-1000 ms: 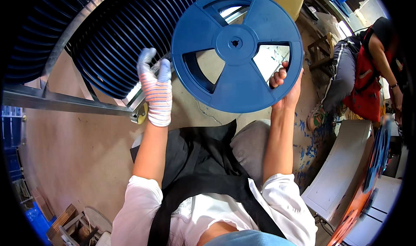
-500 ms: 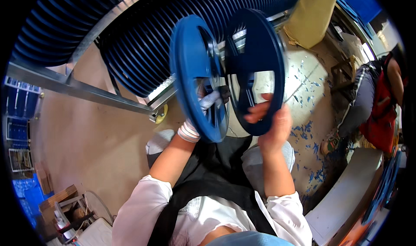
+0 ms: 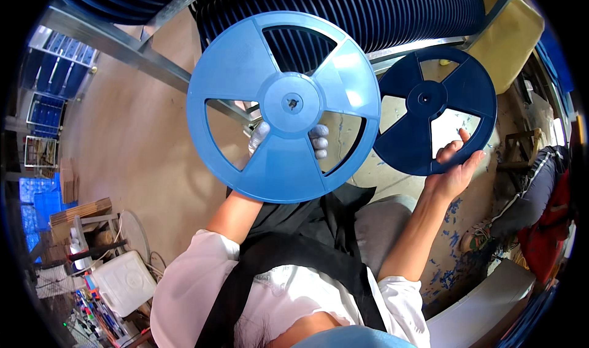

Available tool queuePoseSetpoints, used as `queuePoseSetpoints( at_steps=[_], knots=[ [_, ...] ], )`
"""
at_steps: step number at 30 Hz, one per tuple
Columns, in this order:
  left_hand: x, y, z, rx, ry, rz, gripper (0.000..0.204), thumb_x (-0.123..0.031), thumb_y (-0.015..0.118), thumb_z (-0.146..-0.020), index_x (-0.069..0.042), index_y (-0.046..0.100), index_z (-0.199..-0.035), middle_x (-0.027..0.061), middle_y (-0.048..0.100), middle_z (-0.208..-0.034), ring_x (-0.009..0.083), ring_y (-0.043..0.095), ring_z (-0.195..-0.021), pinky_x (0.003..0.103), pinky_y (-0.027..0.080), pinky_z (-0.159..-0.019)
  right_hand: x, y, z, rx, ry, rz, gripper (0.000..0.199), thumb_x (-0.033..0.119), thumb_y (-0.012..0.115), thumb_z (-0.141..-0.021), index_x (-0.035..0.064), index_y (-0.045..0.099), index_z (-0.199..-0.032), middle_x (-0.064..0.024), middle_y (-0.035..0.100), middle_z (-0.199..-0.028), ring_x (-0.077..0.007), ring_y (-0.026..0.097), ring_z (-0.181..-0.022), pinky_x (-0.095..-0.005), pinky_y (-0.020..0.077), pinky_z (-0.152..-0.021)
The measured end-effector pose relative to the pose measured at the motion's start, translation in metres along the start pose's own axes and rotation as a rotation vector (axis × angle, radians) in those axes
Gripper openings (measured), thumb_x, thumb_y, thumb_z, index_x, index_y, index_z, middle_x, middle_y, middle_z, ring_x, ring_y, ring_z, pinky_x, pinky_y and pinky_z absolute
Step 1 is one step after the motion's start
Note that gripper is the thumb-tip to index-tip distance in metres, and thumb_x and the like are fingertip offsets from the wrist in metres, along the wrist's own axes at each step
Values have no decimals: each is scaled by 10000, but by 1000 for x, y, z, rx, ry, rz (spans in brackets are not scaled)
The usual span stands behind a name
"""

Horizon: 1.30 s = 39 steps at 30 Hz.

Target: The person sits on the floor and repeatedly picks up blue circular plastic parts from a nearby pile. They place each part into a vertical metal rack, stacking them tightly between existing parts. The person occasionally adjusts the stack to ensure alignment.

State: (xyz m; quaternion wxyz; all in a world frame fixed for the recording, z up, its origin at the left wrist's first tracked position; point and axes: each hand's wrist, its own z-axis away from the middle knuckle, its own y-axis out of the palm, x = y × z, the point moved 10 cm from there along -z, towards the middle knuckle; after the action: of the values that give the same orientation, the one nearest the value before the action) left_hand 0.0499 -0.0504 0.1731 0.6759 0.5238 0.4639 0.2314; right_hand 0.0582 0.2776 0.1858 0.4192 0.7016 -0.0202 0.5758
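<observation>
A large blue plastic reel [image 3: 292,103] with three windows around its hub faces me, nearly flat on. My left hand [image 3: 318,141], in a whitish glove, grips it from behind; its fingertips show through the windows on both sides of a spoke, while the palm is hidden. Off to the right, a dark blue reel [image 3: 427,99] of similar shape is held up by my bare right hand [image 3: 455,167]. The thumb lies outside its lower rim and the fingers come through a window. The larger-looking reel slightly overlaps the dark one's left edge.
A long row of dark reels [image 3: 343,17] rests on a metal rack [image 3: 132,47] ahead. Beyond it on the right hangs a yellow sheet [image 3: 512,32]. Another person's leg [image 3: 521,195] is at the right, near blue scraps [image 3: 451,231] on the floor. A white case [image 3: 124,282] stands lower left.
Both reels have turned from nearly edge-on to facing me. The right hand has carried its dark reel to the right, away from the left one. My view has shifted too.
</observation>
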Motion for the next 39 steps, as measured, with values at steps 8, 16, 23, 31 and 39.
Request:
queuePoseSetpoints(
  at_steps=[8,16,23,31,39],
  knots=[
    [-18,22,37,-79,44,-61,860,-585,571,-882,36,364,-1439,297,529,-1288,382,612,-1090,466,529,-946,-26,6,-9,-6,86,-23,569,466,302,-1059,-22,576,-1159,-8,575,-723,-89,470,-551,-211,368,-484],
    [-41,16,130,-680,244,-553,709,-393,715,-879,-33,393,-1398,161,559,-1293,255,613,-1130,403,523,-982,-34,10,-10,-6,96,8,558,494,327,-1048,1,579,-1121,4,543,-688,-82,464,-519,-202,366,-451],
    [-48,11,134,-773,423,-454,508,-281,637,-954,-114,429,-1386,75,589,-1138,148,586,-973,322,524,-879,-39,5,-11,-14,85,63,567,510,331,-1042,13,596,-1107,5,533,-666,-80,455,-498,-206,362,-429],
    [-94,-12,109,-646,428,-538,348,-236,574,-974,-128,508,-1299,18,587,-1033,113,579,-917,276,511,-805,-64,21,-14,27,101,18,542,511,353,-1036,35,602,-1106,18,538,-675,-71,464,-501,-196,372,-429],
    [-138,-97,64,-583,281,-225,302,-395,747,-839,-127,617,-883,4,604,-740,152,586,-654,311,527,-625,-72,19,-15,0,107,41,555,522,341,-1037,34,593,-1112,19,542,-668,-66,451,-474,-192,367,-399]
  ],
)
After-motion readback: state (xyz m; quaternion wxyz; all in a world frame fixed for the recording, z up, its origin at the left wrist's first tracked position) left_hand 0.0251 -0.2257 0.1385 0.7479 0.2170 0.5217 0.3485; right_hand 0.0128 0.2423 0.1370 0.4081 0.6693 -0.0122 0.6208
